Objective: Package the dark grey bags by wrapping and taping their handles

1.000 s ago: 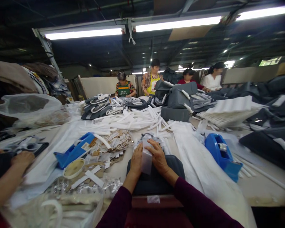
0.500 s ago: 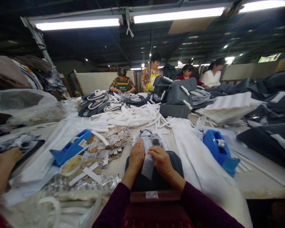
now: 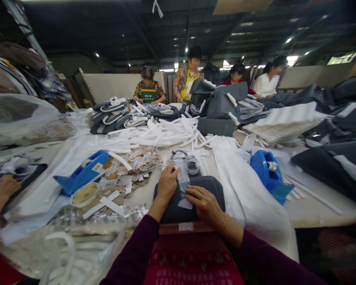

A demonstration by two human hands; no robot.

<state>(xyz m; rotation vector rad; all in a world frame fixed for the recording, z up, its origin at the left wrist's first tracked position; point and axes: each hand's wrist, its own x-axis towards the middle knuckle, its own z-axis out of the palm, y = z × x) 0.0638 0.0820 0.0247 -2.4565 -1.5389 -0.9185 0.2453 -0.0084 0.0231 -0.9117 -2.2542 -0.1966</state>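
In the middle of the head view a dark grey padded piece (image 3: 209, 186) lies in front of me. A clear plastic strip (image 3: 183, 179) runs lengthwise over it, its near end (image 3: 185, 204) loose and whitish. Beside the strip's far part lies a coil of grey tubing or cable (image 3: 192, 166). My left hand (image 3: 167, 184) rests flat along the strip's left side, fingers stretched out. My right hand (image 3: 204, 201) lies on the padded piece with its fingers extended, the fingertips touching the strip's right edge near its lower part.
Blue tape dispensers stand left (image 3: 81, 174) and right (image 3: 267, 172). Left of me are a roll of tape (image 3: 84, 194), paper tags (image 3: 144, 158) and a plastic bag of white pieces (image 3: 77, 253). White foam strips (image 3: 163, 134) lie beyond. A co-worker's hand (image 3: 2, 190) works at far left.
My right hand has slid toward me along the strip, and its fingers have straightened. My left hand still lies at the strip's left, its fingers more spread. The view has tilted down.
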